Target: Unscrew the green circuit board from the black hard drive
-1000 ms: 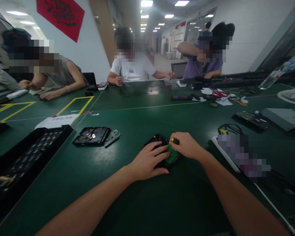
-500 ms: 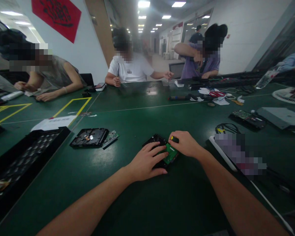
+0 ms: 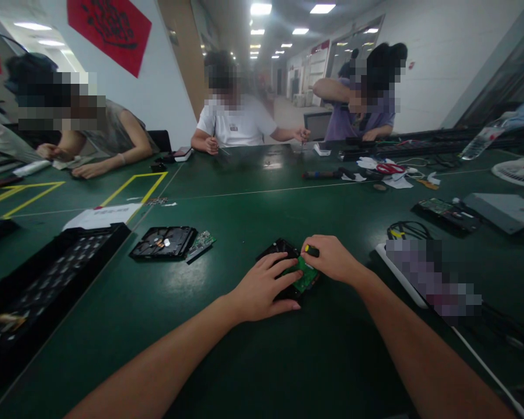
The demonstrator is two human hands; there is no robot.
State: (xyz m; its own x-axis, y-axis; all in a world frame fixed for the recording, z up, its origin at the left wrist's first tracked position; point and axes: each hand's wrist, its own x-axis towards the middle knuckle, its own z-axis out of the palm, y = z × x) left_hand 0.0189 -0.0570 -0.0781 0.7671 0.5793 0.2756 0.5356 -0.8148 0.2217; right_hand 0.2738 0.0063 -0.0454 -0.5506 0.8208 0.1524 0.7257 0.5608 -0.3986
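A black hard drive (image 3: pixel 280 247) with a green circuit board (image 3: pixel 308 274) lies on the green table in front of me. My left hand (image 3: pixel 264 285) rests across it, fingers spread over the board and thumb stretched along the near side. My right hand (image 3: pixel 332 259) is closed round a small screwdriver (image 3: pixel 311 251), whose yellow and black handle end pokes out of the fist at the board's far right corner. Its tip is hidden by my fingers. To the left lie another black drive (image 3: pixel 163 243) and a loose circuit board (image 3: pixel 201 245).
A long black tray (image 3: pixel 61 279) fills the left side. On the right are a white-edged object (image 3: pixel 402 279) with a blurred face, a dark cable (image 3: pixel 408 230), another drive (image 3: pixel 445 214) and a grey metal box (image 3: pixel 506 212). Several people sit across the table (image 3: pixel 240 203).
The whole view has shifted slightly, so things sit a little further right. Both hands keep their places on the hard drive, and the screwdriver handle looks tipped slightly differently.
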